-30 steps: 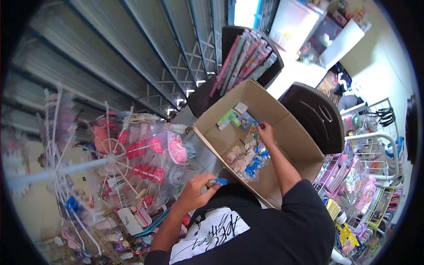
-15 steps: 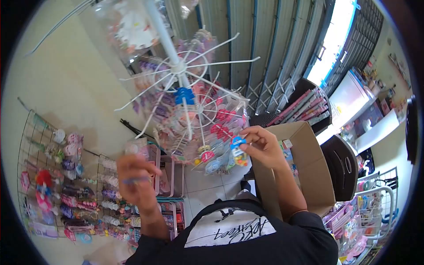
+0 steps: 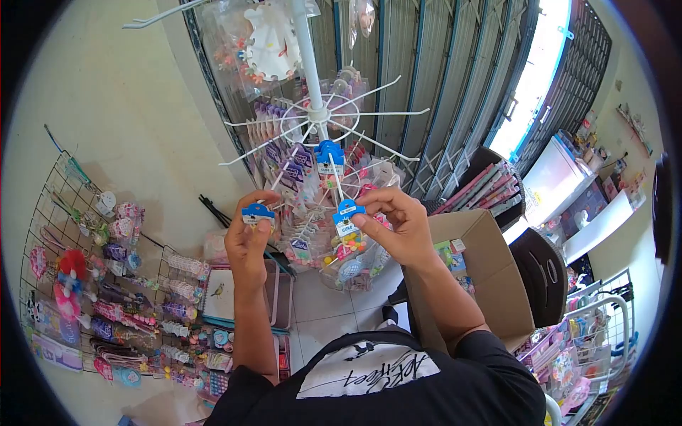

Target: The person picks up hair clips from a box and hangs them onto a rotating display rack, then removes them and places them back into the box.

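Right hand: my right hand (image 3: pixel 399 226) has thumb and fingers pinched together on the blue header of the right pack (image 3: pixel 347 220).
Right pack: upright at the near tip of a white prong (image 3: pixel 334 177); I cannot tell whether the prong runs through its hole.
Left hand: my left hand (image 3: pixel 249 245) is clamped on the left pack (image 3: pixel 257 214), thumb in front, just left of the rack's prongs and apart from the right pack.
Hung packs: more blue-topped packs (image 3: pixel 329 157) hang on that same prong, further in toward the pole (image 3: pixel 304 50).
Rack: the white rack (image 3: pixel 317 114) spreads its prongs in front of me, bagged goods hanging below.
Box: an open carton (image 3: pixel 501 277) stands to my right, small packets inside.
Behind box: a dark chair (image 3: pixel 543 277), and rolls (image 3: pixel 483 189) on another seat.
Left wall: a wire grid (image 3: pixel 55 186) full of hair accessories.
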### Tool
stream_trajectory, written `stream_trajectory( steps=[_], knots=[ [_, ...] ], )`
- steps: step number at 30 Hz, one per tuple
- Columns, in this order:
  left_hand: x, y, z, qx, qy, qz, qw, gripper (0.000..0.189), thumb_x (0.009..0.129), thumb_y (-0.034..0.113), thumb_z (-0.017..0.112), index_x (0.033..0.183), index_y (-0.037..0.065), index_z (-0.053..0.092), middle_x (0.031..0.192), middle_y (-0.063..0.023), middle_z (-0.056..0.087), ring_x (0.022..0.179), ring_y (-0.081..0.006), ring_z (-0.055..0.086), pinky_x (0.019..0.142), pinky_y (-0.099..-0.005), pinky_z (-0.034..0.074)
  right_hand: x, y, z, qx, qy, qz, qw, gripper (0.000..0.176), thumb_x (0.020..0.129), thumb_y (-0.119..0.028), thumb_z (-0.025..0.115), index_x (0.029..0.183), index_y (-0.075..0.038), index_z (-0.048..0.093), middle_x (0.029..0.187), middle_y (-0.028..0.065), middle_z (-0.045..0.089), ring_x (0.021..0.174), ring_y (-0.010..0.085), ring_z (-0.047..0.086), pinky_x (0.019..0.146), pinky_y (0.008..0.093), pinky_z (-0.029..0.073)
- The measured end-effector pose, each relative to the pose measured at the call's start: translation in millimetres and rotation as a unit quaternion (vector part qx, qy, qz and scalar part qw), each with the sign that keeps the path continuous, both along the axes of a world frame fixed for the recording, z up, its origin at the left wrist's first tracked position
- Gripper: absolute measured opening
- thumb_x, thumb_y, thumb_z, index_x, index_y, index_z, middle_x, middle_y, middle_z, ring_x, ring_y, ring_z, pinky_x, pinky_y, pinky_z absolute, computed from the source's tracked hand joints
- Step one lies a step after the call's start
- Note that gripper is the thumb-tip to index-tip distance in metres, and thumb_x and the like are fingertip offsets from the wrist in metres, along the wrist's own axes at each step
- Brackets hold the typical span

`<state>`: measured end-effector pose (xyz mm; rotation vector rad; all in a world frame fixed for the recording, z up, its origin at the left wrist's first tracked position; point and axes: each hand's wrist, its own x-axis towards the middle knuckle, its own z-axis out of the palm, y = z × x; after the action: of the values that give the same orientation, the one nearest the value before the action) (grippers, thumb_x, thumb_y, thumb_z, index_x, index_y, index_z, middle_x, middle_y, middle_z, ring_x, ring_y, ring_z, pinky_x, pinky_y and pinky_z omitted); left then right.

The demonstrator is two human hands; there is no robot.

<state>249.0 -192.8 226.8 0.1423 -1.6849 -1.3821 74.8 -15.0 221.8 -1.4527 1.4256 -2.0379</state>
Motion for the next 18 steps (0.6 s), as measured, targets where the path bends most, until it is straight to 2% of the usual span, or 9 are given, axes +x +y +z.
stream_trajectory(
  steps=[3, 5, 9, 12, 14, 15, 17, 18],
  knots=[
    [-2, 0, -2, 0.015, 0.003, -0.011, 1.0, 0.035, 0.095, 0.023, 0.056, 0.12, -0.001, 0.06, 0.128, -0.0135, 0.059, 0.123, -0.0265, 0.056, 0.095, -0.0368, 0.045, 1, -1, 0, 0.012, 0.02, -0.021, 1.0, 0.026, 0.087, 0.0, 0.073, 0.111, 0.003, 0.063, 0.102, 0.0099, 0.07, 0.092, 0.0113, 0.066, 0.082, 0.0247, 0.051],
    [-3, -2, -4, -0.002, 0.016, -0.006, 1.0, 0.038, 0.094, 0.026, 0.062, 0.123, 0.001, 0.06, 0.118, -0.0062, 0.063, 0.081, -0.0052, 0.051, 0.069, -0.0206, 0.042, 2, -1, 0, 0.011, 0.055, -0.047, 0.997, 0.025, 0.088, 0.0, 0.072, 0.111, 0.004, 0.063, 0.098, 0.0095, 0.071, 0.09, 0.0105, 0.066, 0.079, 0.0234, 0.05],
    [-3, -2, -6, 0.003, 0.006, 0.0, 1.0, 0.037, 0.094, 0.025, 0.061, 0.123, 0.002, 0.06, 0.118, -0.0055, 0.063, 0.084, -0.0048, 0.052, 0.071, -0.0199, 0.042, 8, -3, 7, 0.031, 0.069, -0.076, 0.994, 0.026, 0.088, 0.0, 0.072, 0.112, 0.004, 0.064, 0.09, 0.0069, 0.07, 0.084, 0.0086, 0.064, 0.074, 0.0222, 0.049],
    [-4, -4, -7, -0.02, 0.023, 0.009, 1.0, 0.036, 0.094, 0.025, 0.06, 0.122, 0.003, 0.06, 0.117, -0.0046, 0.063, 0.086, -0.0047, 0.054, 0.071, -0.0195, 0.042, 3, -11, 5, 0.026, 0.126, -0.127, 0.984, 0.024, 0.087, 0.0, 0.072, 0.109, 0.004, 0.065, 0.082, 0.0044, 0.068, 0.076, 0.0069, 0.06, 0.069, 0.022, 0.047],
    [-1, -3, -5, 0.023, -0.006, -0.015, 1.0, 0.038, 0.094, 0.026, 0.06, 0.121, 0.0, 0.06, 0.126, -0.0123, 0.06, 0.123, -0.0247, 0.056, 0.097, -0.0368, 0.044, -6, -24, 3, 0.008, 0.125, -0.144, 0.982, 0.023, 0.086, -0.001, 0.072, 0.108, 0.002, 0.066, 0.078, 0.0039, 0.065, 0.071, 0.0077, 0.058, 0.066, 0.0235, 0.046],
    [0, -2, -5, 0.024, -0.008, -0.015, 1.0, 0.038, 0.094, 0.026, 0.06, 0.121, 0.0, 0.06, 0.126, -0.0123, 0.06, 0.123, -0.0247, 0.056, 0.097, -0.0368, 0.044, -11, -31, 2, 0.01, 0.123, -0.144, 0.982, 0.023, 0.086, -0.001, 0.072, 0.108, 0.002, 0.066, 0.078, 0.0039, 0.065, 0.071, 0.0077, 0.058, 0.066, 0.0235, 0.046],
    [-3, 0, -4, 0.027, 0.001, -0.012, 1.0, 0.033, 0.094, 0.022, 0.06, 0.121, 0.002, 0.061, 0.114, -0.0042, 0.064, 0.092, -0.0068, 0.055, 0.075, -0.0201, 0.043, -23, -45, 6, -0.009, 0.208, -0.221, 0.953, 0.021, 0.087, -0.008, 0.073, 0.106, -0.002, 0.068, 0.073, 0.0067, 0.063, 0.068, 0.013, 0.063, 0.063, 0.028, 0.049],
    [-3, 0, -3, 0.027, 0.0, -0.013, 1.0, 0.033, 0.094, 0.022, 0.06, 0.121, 0.002, 0.061, 0.114, -0.0042, 0.064, 0.092, -0.0068, 0.055, 0.075, -0.0201, 0.043, -25, -50, 9, -0.009, 0.208, -0.221, 0.953, 0.021, 0.087, -0.008, 0.073, 0.106, -0.002, 0.068, 0.073, 0.0067, 0.063, 0.068, 0.013, 0.063, 0.063, 0.028, 0.049]
  ],
)
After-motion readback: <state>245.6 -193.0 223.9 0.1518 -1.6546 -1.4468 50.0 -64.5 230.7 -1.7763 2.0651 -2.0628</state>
